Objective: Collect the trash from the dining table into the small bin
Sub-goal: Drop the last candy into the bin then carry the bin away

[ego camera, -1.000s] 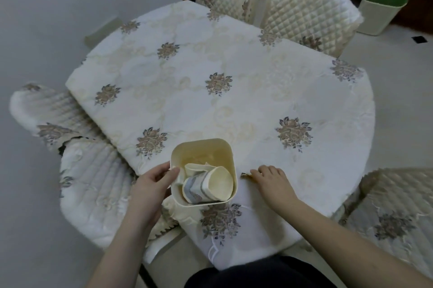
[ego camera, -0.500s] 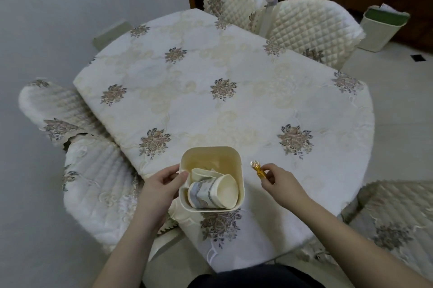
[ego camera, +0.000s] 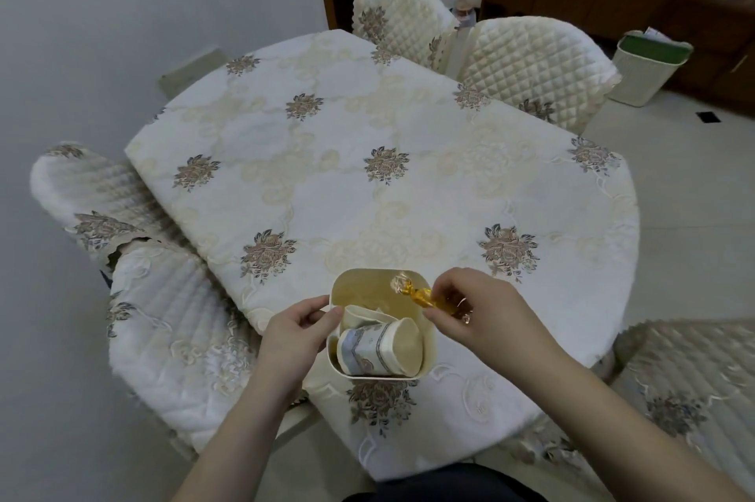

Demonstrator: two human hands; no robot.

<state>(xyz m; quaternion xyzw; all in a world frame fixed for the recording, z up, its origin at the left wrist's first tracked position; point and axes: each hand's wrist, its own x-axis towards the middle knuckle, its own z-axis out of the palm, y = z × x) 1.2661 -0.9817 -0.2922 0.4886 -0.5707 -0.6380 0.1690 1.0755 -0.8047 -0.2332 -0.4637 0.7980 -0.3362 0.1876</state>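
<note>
A small cream bin (ego camera: 367, 283) stands near the front edge of the dining table (ego camera: 367, 183), which wears a white cloth with flower motifs. Inside the bin lies a crushed paper cup (ego camera: 380, 350) with a blue-grey band. My left hand (ego camera: 294, 334) grips the bin's left rim. My right hand (ego camera: 478, 313) pinches a golden candy wrapper (ego camera: 412, 291) and holds it over the bin's open top, at its right side.
Quilted cream chairs stand around the table: two at the back (ego camera: 531, 64), one at the left (ego camera: 163, 317) and one at the right (ego camera: 686, 391). A larger bin with a green liner (ego camera: 649, 68) sits on the floor at the far right.
My right hand lifted the golden wrapper off the cloth beside the bin and carried it left, over the bin's opening. My left hand kept hold of the bin's rim.
</note>
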